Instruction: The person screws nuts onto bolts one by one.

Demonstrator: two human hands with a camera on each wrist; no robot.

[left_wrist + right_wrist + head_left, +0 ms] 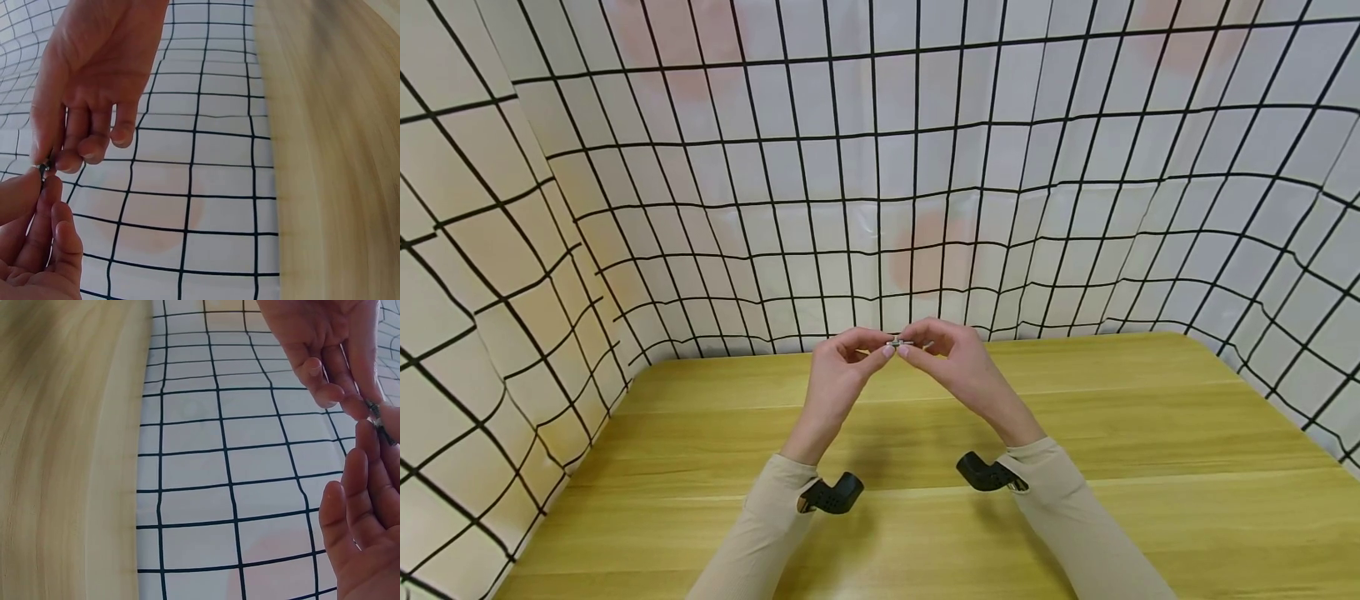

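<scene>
Thumb and fingertips of my left hand (842, 367) pinch one end of a small, thin silver metal piece (897, 342). From the other side, my right hand (951, 362) pinches the same piece, so the fingertips of both hands nearly meet. A thin silver bit also shows inside the curve of the right hand. Dark and shiny parts of the metal piece (376, 415) appear in the right wrist view, mostly covered by fingers; its exact kind I cannot tell. Both hands are held up above the table, their other fingers loosely bent.
The wooden table (700, 467) stretches beneath both arms. A white sheet with a black grid (820, 167) hangs behind it and along both sides. Black wrist cameras (838, 493) stick out from the beige sleeves (1056, 492).
</scene>
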